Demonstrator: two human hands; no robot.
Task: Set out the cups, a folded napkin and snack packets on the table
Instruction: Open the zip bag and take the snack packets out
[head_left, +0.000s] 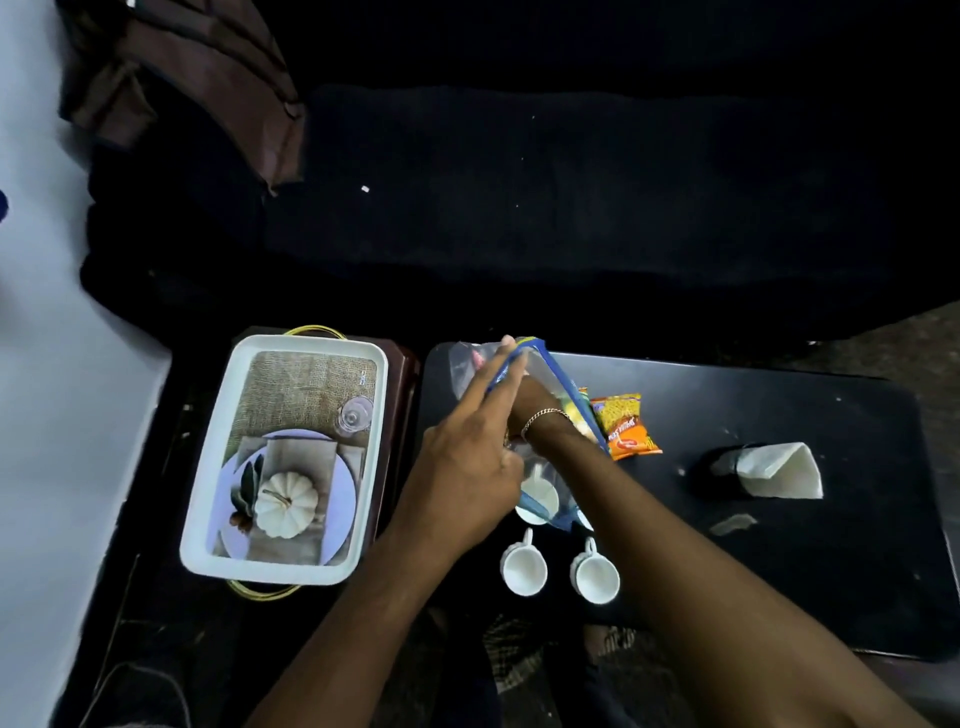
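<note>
Clear plastic with a blue edge is what you are handling: the bag (545, 374) stands raised over the black table (805, 571) just above the middle of the frame. Your left hand (467, 462) reaches up from lower centre with its fingers straight and spread, laid along the bag's blue rim rather than curled round it. Your right hand (527, 397), with a chain bracelet (543, 415) at the wrist, goes down into the bag's mouth; its fingers are hidden behind your left hand and the plastic, so you cannot tell whether they are together or apart. An orange snack packet (626, 426) lies on the table just right of the bag, touching its edge, and something yellow shows through the plastic beside it. Two white cups (523, 566) sit side by side at lower centre, mouths up, handles pointing towards the top of the frame, and another cup (539, 496) shows through the bag's lower end. The folded white napkin (779, 470) is at centre right, tucked in a dark holder (719, 470). A white tray (208, 467) with a printed pumpkin picture sits at centre left.
</note>
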